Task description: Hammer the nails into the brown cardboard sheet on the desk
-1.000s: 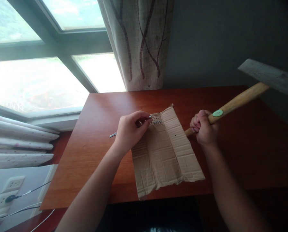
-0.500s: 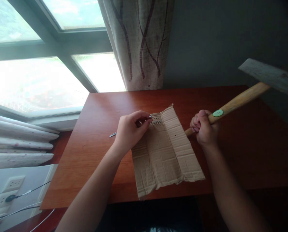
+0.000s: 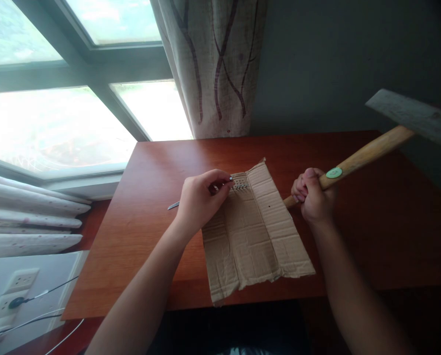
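A small metal piece [image 3: 231,178] is pinched by the left hand [image 3: 198,198] at the far end of the cardboard [image 3: 248,231]; beside this, a hammer [image 3: 370,152] is clasped in the right hand [image 3: 314,198], fingers curled.

Bright grey-framed window [image 3: 90,66], beige curtain [image 3: 225,64] with purple wavy lines, dark wall [image 3: 331,64] beside it, pale spotted curtain [image 3: 24,219], wall socket [image 3: 5,310] holding dark plug [image 3: 16,303]
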A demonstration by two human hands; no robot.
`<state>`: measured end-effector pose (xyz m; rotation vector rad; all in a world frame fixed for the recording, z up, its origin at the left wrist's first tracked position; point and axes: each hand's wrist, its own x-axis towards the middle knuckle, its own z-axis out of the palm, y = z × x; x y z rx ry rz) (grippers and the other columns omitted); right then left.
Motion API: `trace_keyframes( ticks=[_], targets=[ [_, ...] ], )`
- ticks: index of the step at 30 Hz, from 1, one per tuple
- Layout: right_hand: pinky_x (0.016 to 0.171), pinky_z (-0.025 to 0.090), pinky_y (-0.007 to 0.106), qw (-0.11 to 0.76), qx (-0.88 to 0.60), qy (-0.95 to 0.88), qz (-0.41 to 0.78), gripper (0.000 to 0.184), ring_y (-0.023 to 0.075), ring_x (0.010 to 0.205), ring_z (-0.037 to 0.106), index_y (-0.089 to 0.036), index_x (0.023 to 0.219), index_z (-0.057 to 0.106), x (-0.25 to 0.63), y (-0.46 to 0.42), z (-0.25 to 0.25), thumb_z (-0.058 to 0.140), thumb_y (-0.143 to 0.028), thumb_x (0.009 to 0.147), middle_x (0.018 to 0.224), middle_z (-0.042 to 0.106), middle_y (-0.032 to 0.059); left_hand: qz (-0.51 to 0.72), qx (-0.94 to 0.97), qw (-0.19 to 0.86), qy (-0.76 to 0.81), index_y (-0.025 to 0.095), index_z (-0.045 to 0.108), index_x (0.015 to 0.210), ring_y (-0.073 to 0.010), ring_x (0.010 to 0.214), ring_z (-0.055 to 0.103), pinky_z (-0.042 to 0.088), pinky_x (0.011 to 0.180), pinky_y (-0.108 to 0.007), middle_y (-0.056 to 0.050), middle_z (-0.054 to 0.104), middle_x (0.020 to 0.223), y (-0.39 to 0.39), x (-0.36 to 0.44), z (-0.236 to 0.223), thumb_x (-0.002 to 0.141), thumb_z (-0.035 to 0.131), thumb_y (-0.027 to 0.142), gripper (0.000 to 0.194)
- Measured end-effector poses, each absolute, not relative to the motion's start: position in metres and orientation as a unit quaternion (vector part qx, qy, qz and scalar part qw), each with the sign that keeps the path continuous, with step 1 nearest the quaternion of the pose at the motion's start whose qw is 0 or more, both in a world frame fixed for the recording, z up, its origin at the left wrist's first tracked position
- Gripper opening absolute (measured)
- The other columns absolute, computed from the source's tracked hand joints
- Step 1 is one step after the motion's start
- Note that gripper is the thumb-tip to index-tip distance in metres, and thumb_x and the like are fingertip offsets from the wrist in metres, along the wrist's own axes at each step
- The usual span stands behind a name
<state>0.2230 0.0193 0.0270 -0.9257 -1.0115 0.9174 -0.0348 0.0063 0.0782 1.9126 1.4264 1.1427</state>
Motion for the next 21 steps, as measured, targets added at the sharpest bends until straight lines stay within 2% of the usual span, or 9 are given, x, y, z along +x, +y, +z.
trace_keyframes(
  ticks=[21],
  targets=[
    [0.036,0.023,0.024,0.679,-0.411,-0.448,0.412,0.052,0.0072,0.038,0.031,-0.023,0.061,0.042,0.2237,0.0198,0.026,0.074,-0.052,0.09,0.047,0.034,-0.0088,0.42,0.7,0.237,0.527,0.02,0.074,0.084,-0.0121,0.06,0.063,0.049,0.058,-0.024,0.0,0.074,0.072,0.0058,-0.0351,0.0762,0.086,0.072,0.026,0.007]
  ],
)
